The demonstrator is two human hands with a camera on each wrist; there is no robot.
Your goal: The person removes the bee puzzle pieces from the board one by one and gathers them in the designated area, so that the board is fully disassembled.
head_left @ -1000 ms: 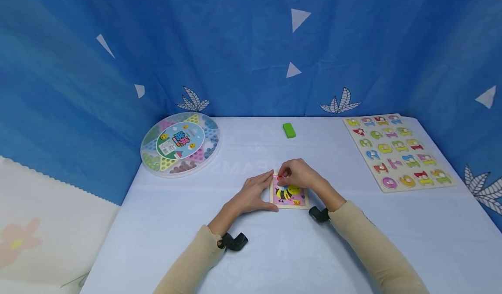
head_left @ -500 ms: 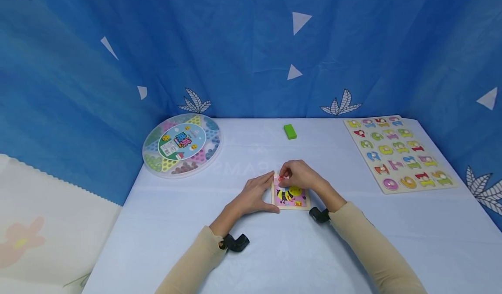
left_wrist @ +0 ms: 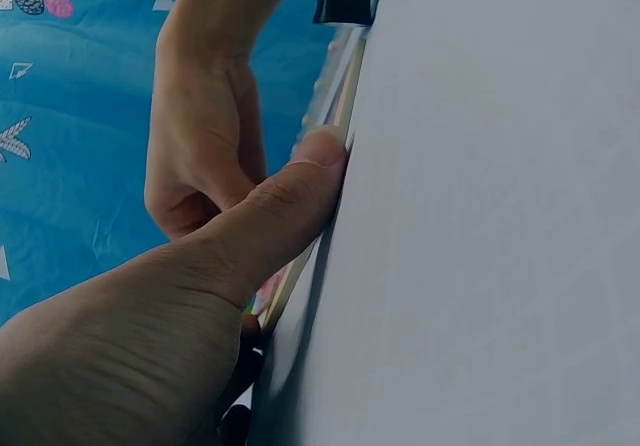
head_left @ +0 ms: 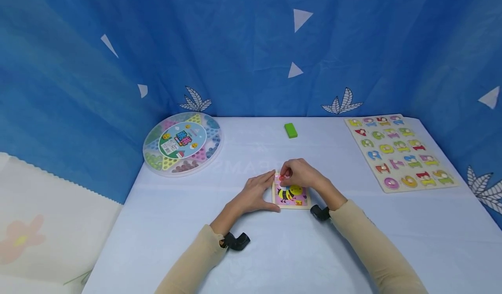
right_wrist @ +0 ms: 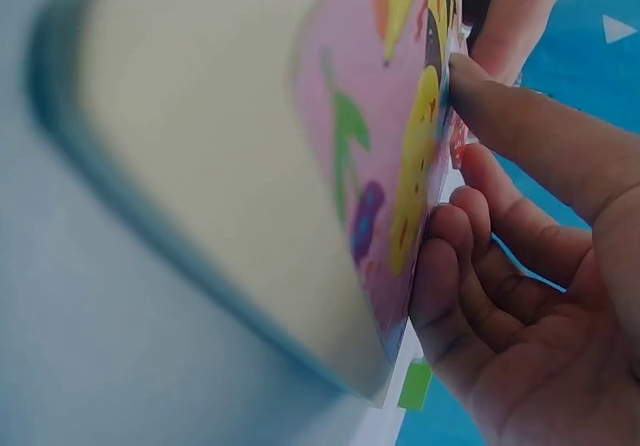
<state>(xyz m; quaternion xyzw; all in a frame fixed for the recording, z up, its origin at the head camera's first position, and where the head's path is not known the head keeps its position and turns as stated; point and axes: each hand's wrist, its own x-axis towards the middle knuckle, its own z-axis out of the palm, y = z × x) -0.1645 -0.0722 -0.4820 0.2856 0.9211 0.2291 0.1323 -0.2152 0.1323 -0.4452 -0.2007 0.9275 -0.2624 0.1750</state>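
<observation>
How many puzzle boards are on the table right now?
2. The small bee puzzle lies under the right hand, with the left hand at its left side. The large number board lies at the table's far right. I see no others.

Head view: from above, facing forward and down, set back enough to take in table (head_left: pixel 259 259) and blue curtain (head_left: pixel 251 45). Left wrist view: close and low, looking past the left hand (head_left: pixel 254 194) toward the right hand (head_left: pixel 301 174). Right wrist view: nearest (the bee board (right_wrist: pixel 200 156) blurs at its corner), facing the left hand. All three share board and hands.
</observation>
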